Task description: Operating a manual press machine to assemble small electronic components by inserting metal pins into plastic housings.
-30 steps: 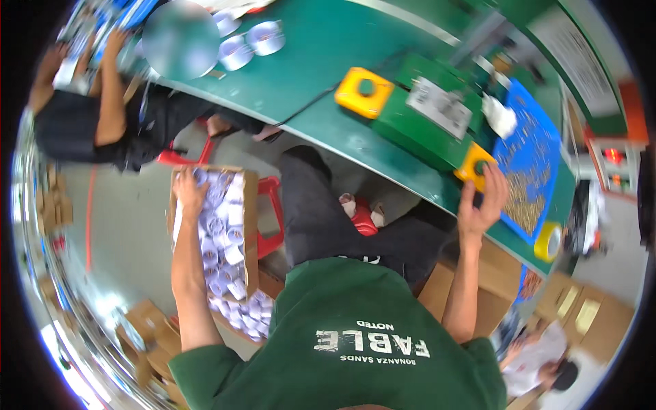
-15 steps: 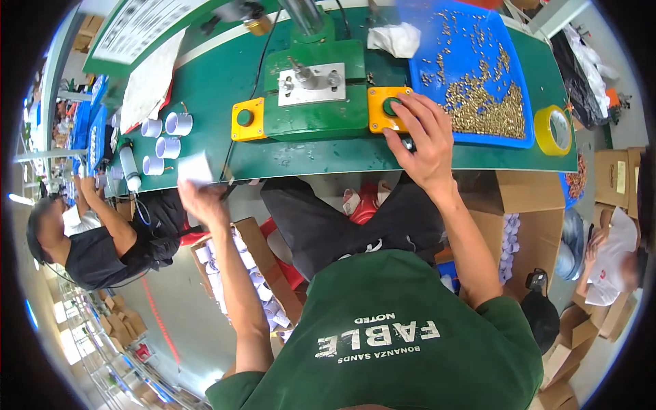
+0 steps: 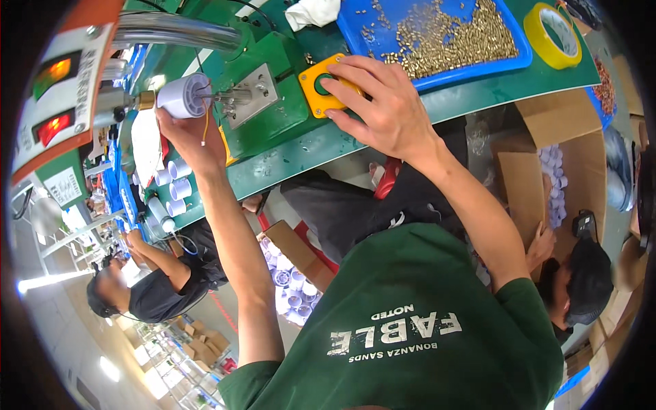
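Note:
My left hand [image 3: 195, 140] is closed around a white plastic cup-shaped part [image 3: 179, 97], which has thin wires hanging from its ringed end. I hold it sideways in the picture between the press's brass-tipped ram [image 3: 145, 100] and the metal fixture [image 3: 238, 97] on the green press base [image 3: 270, 123]. Whether the part touches either one is hard to tell. My right hand [image 3: 389, 106] rests with fingers apart over the yellow button box [image 3: 316, 102]. Its fingertips lie at the green button [image 3: 324, 85], and nothing is held in it.
A blue tray [image 3: 444, 83] of small brass pieces and a yellow tape roll [image 3: 552, 35] lie on the right. Several white cups [image 3: 179, 188] stand on the left of the green table. Cartons of white parts flank my legs. Other people sit on both sides.
The view has tilted. My left hand has carried the white part from the table's front edge up to the press. My right hand stays at the button box.

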The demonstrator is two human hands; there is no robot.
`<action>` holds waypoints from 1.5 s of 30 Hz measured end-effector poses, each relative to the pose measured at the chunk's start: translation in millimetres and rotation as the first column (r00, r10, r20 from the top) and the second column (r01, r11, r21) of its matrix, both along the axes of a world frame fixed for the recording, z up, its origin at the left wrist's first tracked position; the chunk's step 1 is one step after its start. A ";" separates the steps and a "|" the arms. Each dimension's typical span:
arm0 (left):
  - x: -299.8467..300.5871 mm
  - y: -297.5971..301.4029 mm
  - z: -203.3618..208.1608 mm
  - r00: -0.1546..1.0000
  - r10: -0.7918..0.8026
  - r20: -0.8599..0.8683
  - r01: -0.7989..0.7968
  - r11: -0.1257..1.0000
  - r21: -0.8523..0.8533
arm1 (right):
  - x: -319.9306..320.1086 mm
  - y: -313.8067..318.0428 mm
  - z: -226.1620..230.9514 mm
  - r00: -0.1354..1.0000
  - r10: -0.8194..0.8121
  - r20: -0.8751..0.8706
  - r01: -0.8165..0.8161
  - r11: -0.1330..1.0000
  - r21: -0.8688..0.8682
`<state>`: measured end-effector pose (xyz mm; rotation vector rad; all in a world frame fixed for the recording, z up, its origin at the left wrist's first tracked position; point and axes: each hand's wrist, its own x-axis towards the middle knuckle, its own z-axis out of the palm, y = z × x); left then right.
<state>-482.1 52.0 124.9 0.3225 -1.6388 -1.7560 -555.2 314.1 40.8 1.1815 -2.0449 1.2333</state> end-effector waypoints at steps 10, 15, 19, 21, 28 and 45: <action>-0.7 2.1 12.0 0.994 0.054 0.095 -0.053 0.999 -0.006 | 1.2 -2.4 -6.1 0.999 -0.036 -0.024 0.035 0.998 -0.043; 1.2 -6.8 9.9 0.996 0.013 0.093 -0.009 0.999 -0.042 | 0.6 -5.0 -8.8 0.999 -0.037 -0.031 0.036 0.998 -0.056; -1.3 -4.7 12.3 0.995 0.051 0.085 -0.045 0.996 -0.071 | -0.3 -2.8 -9.3 0.998 -0.043 -0.043 0.041 0.997 -0.063; -0.8 -3.3 15.5 0.995 0.055 0.089 -0.044 0.992 -0.115 | -0.4 -2.2 -9.1 0.998 -0.048 -0.043 0.045 0.996 -0.071; 13.9 -24.7 18.7 0.985 0.082 0.153 0.027 0.797 -0.603 | -0.3 -3.9 -7.5 0.998 -0.035 -0.056 0.030 0.996 -0.086; 102.0 -1.3 -72.7 0.784 0.606 -0.135 -0.198 0.039 -0.979 | 1.1 -0.6 -2.7 1.000 -0.015 -0.027 0.015 1.000 0.004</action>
